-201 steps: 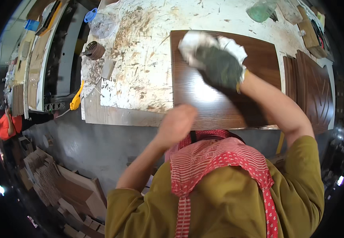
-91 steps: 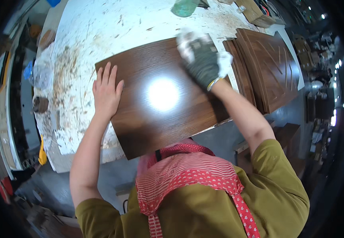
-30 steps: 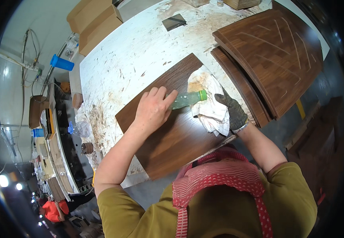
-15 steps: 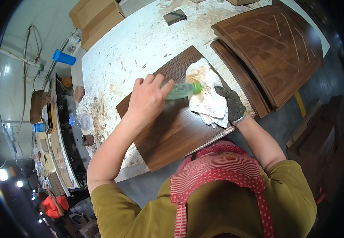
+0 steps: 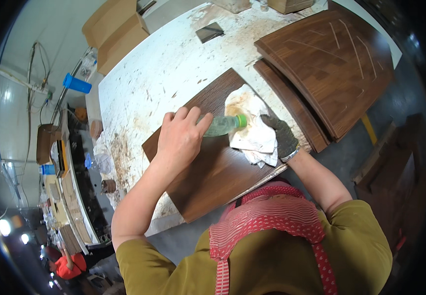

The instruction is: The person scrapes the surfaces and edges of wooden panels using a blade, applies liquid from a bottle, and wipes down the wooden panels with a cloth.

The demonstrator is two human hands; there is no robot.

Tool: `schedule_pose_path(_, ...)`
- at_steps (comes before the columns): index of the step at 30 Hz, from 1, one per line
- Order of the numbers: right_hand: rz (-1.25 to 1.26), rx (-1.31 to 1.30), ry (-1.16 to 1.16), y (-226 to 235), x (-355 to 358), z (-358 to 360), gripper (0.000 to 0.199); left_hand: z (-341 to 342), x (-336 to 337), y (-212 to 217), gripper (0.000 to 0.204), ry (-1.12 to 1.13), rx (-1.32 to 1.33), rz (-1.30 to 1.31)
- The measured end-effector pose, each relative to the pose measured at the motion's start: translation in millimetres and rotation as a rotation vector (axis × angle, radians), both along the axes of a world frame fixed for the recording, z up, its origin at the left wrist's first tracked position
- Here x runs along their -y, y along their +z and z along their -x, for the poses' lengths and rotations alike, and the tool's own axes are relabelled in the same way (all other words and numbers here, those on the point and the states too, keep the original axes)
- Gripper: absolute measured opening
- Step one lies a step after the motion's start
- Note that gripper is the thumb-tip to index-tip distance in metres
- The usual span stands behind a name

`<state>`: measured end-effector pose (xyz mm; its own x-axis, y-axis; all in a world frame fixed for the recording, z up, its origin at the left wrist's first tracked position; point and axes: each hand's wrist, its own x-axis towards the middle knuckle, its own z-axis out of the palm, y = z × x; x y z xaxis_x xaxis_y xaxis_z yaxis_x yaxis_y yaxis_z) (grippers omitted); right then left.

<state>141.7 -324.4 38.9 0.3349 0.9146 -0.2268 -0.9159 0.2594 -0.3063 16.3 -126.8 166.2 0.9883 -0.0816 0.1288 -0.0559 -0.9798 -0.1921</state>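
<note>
My bare left hand (image 5: pixel 181 135) is wrapped round a clear plastic bottle (image 5: pixel 219 126) with a green cap (image 5: pixel 241 121). Tipped on its side, the bottle has its cap end over a white cloth (image 5: pixel 253 110) with brownish stains. My right hand (image 5: pixel 283 137), in a dark glove, grips the cloth's right edge; its fingertips are partly hidden there. Beneath both hands lies a dark brown wood-grain board (image 5: pixel 193 184), set at a slant on the white worktable (image 5: pixel 144 73).
Stacked brown wooden panels (image 5: pixel 328 69) stand to the right. A small dark plate (image 5: pixel 209 32) lies at the far side. Beyond the table's left edge are an open cardboard box (image 5: pixel 119 37), a blue cup (image 5: pixel 77 83) and a shelf with supplies. A person in orange (image 5: pixel 69 265) is farther off.
The whole view has shifted slightly, with the table and panels sitting a little lower and to the left. Both hands keep their hold on the bottle and the cloth.
</note>
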Motion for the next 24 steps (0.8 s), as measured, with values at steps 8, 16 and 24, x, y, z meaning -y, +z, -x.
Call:
schedule_pose_path(8,-0.024,0.104,-0.05,-7,-6,1,0.061,-1,-31,-42,0.043,0.159,-0.107,0.405)
schedule_pose_path(16,0.039,-0.086,-0.208,-6,11,-10,0.048,-50,-92,-69,0.046,0.387,0.11,1.036)
schedule_pose_path(24,0.356,0.449,-0.276,55,26,-24,0.051,-133,-159,-126,0.048,0.511,0.543,1.126)
